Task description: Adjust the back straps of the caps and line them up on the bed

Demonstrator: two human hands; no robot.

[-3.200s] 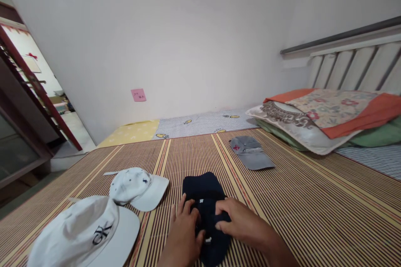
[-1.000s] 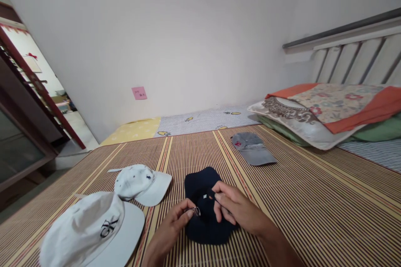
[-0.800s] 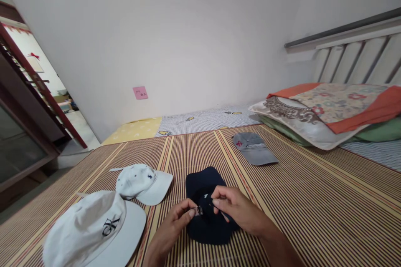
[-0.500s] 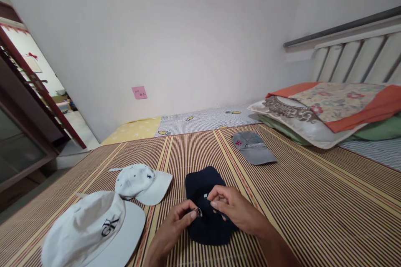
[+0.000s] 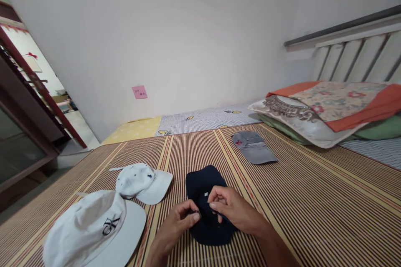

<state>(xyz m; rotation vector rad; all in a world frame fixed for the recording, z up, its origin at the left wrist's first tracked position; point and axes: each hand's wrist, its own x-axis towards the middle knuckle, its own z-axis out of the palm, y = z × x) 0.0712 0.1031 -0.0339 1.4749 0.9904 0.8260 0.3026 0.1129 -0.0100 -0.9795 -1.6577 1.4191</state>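
Note:
A navy cap (image 5: 206, 177) lies on the striped mat in front of me, its hollow inside turned up and its brim pointing away. On its left side, my left hand (image 5: 180, 221) is closed, thumb and forefinger pinching the small metal buckle at the cap's back opening; the fingertips almost wholly cover it. My right hand (image 5: 233, 208) reaches over the cap's right side with curled fingers. Its thumb and forefinger are pinched together on what looks like the cap's dark strap, hard to make out against the dark cloth. A small pale label (image 5: 206, 194) shows inside the cap.
To the left lie a large white cap (image 5: 81, 225) with dark letters and a smaller white cap (image 5: 138, 181) touching it. A grey cap (image 5: 253, 148) rests farther off to the right. Pillows (image 5: 313, 119) are stacked at the back right, below a radiator (image 5: 357, 58). A wall stands behind.
My left fingers have shifted slightly, so the shiny buckle seen before is now mostly covered. The right hand and the caps stay nearly where they were.

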